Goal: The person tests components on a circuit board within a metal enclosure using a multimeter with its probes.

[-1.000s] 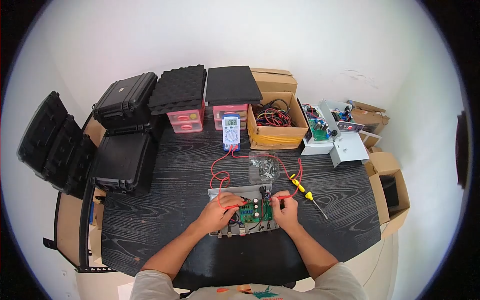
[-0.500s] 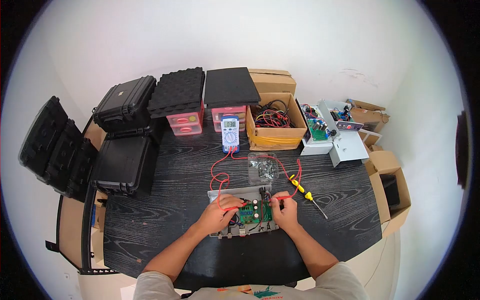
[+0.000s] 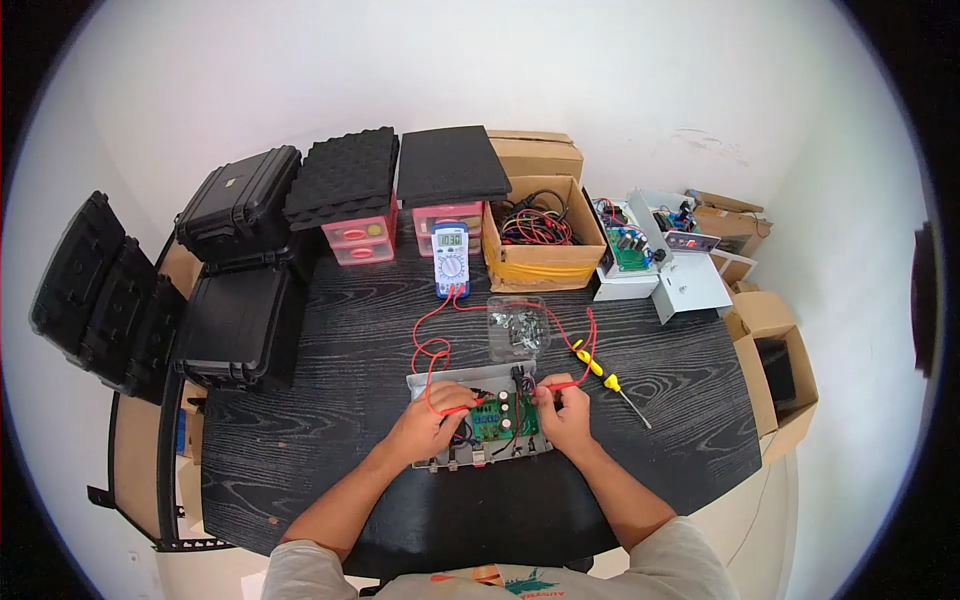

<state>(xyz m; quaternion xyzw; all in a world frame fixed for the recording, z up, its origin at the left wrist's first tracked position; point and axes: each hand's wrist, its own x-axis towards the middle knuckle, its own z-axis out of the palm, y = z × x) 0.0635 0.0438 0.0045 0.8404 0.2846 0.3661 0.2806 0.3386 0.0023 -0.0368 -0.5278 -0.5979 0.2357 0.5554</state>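
My left hand (image 3: 427,422) is closed on a red test probe (image 3: 458,409) at the left side of a green circuit board (image 3: 487,422). The board lies in an open grey metal case (image 3: 455,375) near the table's front edge. On the board's right side, my right hand (image 3: 564,412) pinches a second red probe (image 3: 562,386). Just where the probe tips touch is too small to tell. Red leads run up to a blue and white multimeter (image 3: 451,262), which leans upright with digits on its display.
Behind the case sits a clear tray of small metal parts (image 3: 518,328). A yellow-handled screwdriver (image 3: 612,383) lies to the right. Farther back are a box of cables (image 3: 545,268), pink drawers (image 3: 362,250) and opened electronic units (image 3: 630,285). Black cases (image 3: 237,320) stand at the left.
The whole view has shifted slightly, with the table's objects a little farther left and up. Both hands keep hold of their probes, and the right probe is tilted slightly differently.
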